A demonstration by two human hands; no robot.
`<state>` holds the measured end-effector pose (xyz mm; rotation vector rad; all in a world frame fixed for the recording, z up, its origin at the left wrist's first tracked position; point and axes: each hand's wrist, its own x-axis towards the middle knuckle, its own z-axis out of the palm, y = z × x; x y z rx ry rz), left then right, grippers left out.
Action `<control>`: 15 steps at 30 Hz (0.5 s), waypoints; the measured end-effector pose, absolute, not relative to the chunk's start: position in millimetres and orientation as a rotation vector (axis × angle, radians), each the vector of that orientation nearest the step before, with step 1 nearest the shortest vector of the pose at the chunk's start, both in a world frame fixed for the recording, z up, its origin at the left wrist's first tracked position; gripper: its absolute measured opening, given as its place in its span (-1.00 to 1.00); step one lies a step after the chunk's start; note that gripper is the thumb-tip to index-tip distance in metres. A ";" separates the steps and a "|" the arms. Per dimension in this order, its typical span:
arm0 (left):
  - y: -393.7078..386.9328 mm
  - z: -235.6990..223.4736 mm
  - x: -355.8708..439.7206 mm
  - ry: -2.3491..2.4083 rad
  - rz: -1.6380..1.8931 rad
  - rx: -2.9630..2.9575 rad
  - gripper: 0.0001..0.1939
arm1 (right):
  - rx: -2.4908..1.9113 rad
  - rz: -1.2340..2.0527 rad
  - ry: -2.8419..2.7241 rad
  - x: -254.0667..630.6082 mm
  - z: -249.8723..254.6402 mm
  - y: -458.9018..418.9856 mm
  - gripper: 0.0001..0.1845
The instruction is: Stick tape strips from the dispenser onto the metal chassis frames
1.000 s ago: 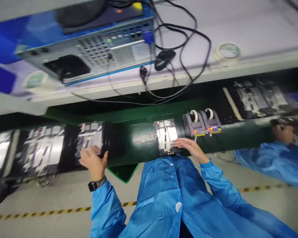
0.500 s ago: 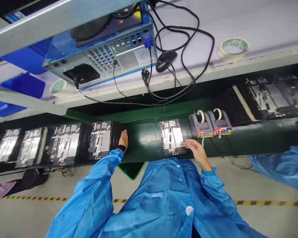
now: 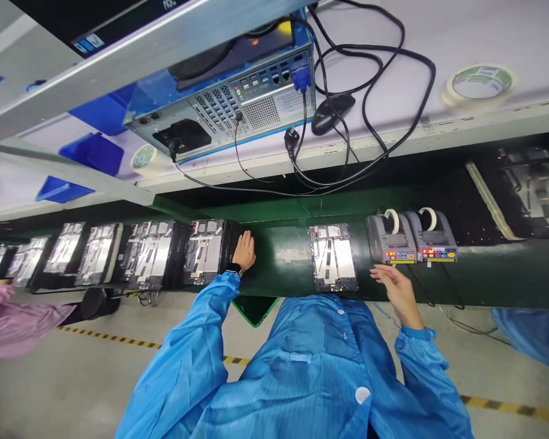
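My left hand (image 3: 245, 250) lies flat with fingers stretched on a black tray (image 3: 232, 239) on the green conveyor belt (image 3: 283, 259), right beside an opened device back (image 3: 204, 250). My right hand (image 3: 393, 285) hovers open, fingers spread, over the belt's near edge. It is just right of another opened device back (image 3: 333, 256) in front of me and below two grey tape dispensers (image 3: 410, 237). Neither hand holds anything.
Several more opened devices (image 3: 119, 253) line the belt to the left. A shelf above carries a computer case (image 3: 229, 103), cables, a black mouse (image 3: 332, 113) and a tape roll (image 3: 478, 82). Blue bins (image 3: 94, 152) sit at left. Other people's sleeves show: pink (image 3: 18, 320) left, blue (image 3: 531, 332) right.
My left arm reached forward from the device onto the black tray beside it. My right hand came off the device in front and drew back to the right. The view shifted left.
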<state>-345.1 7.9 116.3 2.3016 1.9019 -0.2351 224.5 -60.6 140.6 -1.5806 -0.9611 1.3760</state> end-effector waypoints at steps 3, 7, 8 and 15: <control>7.8 117.3 -346.6 1.898 -0.129 2.292 -0.22 | -1.592 1.371 -0.956 227.7 139.1 -57.5 -0.55; 16.1 121.5 -348.2 1.916 0.081 2.163 -0.34 | -1.597 1.398 -0.957 226.4 131.9 -59.8 -0.55; 20.3 122.9 -348.9 1.944 0.143 2.093 -0.39 | -1.602 1.408 -0.950 225.6 128.9 -61.1 -0.55; 32.9 97.4 -326.8 2.191 0.519 1.537 -0.60 | -1.715 1.425 -0.824 214.8 104.6 -79.2 -0.56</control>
